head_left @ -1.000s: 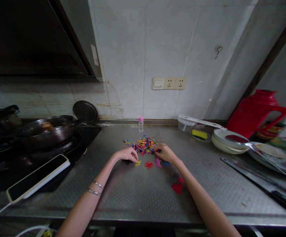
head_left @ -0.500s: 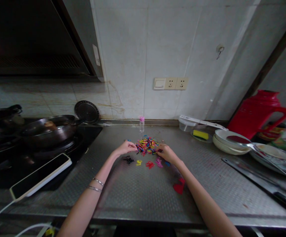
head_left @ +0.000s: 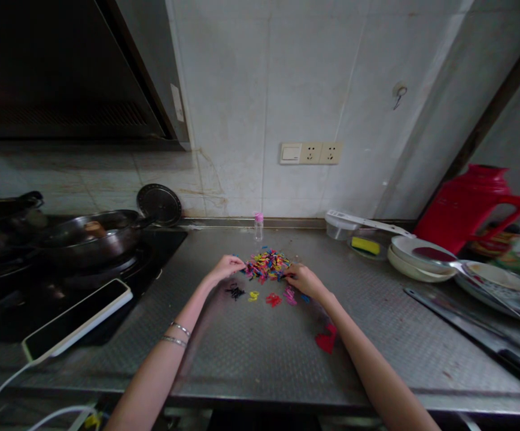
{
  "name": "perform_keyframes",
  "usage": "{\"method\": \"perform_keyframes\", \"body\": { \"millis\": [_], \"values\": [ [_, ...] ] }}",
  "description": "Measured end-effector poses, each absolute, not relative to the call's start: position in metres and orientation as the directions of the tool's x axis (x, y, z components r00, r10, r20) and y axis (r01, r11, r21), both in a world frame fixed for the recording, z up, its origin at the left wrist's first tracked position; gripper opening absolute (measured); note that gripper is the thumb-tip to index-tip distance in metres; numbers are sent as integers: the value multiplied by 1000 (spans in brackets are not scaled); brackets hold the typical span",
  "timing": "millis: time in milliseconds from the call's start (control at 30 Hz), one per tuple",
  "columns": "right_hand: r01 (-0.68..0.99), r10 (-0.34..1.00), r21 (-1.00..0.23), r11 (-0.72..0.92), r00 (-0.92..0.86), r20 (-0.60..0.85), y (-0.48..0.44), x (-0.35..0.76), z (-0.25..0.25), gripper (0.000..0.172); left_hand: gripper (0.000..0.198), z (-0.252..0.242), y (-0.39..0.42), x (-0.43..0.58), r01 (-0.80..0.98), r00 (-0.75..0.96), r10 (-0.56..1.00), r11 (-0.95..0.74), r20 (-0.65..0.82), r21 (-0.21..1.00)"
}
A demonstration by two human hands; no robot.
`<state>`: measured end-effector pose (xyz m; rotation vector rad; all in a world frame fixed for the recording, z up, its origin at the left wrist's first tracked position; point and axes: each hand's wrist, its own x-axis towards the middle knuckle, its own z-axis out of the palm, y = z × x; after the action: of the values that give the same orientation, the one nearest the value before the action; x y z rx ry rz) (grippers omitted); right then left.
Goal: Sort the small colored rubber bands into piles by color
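Note:
A heap of small, many-coloured elastic bands (head_left: 266, 264) lies on the metal counter. At its left edge is my left hand (head_left: 227, 268), thumb and fingertips pinched together; anything between them is too small to make out. My right hand (head_left: 303, 281) is pinched at the heap's right edge, its fingertips partly hidden. In front of the heap lie separate little piles: black bands (head_left: 235, 291), yellow bands (head_left: 253, 296), red bands (head_left: 273, 299), pink bands (head_left: 290, 295) and blue bands (head_left: 305, 298), these last close below my right hand.
Behind the heap stands a clear bottle with a pink cap (head_left: 258, 227). A red scrap (head_left: 326, 340) lies by my right forearm. To the left are a phone (head_left: 78, 320) and a pan (head_left: 93, 239); to the right, a sponge (head_left: 365, 245), bowls (head_left: 416, 269), a knife (head_left: 457, 326) and a red flask (head_left: 466, 206).
My left hand has shifted slightly left, its fingertips drawing back a little from the heap. My right hand has stayed nearly in place at the heap's right edge.

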<state>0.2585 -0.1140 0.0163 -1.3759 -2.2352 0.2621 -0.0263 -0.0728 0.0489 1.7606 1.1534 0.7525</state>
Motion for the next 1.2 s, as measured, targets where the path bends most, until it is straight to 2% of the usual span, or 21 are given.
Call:
{"method": "perform_keyframes", "body": {
  "millis": [300, 733, 1200],
  "values": [
    [736, 864, -466, 491, -344, 368, -114, 257, 16, 14, 38, 41, -69, -27, 386, 366, 930, -174, 23, 906],
    [706, 867, -510, 492, -340, 365, -110, 258, 13, 4, 40, 42, -71, -28, 396, 336, 942, -144, 3, 907],
    [669, 887, -584, 459, -313, 340, -112, 254, 12, 13, 39, 43, -71, -25, 382, 295, 955, -147, 30, 913]
  ]
}}
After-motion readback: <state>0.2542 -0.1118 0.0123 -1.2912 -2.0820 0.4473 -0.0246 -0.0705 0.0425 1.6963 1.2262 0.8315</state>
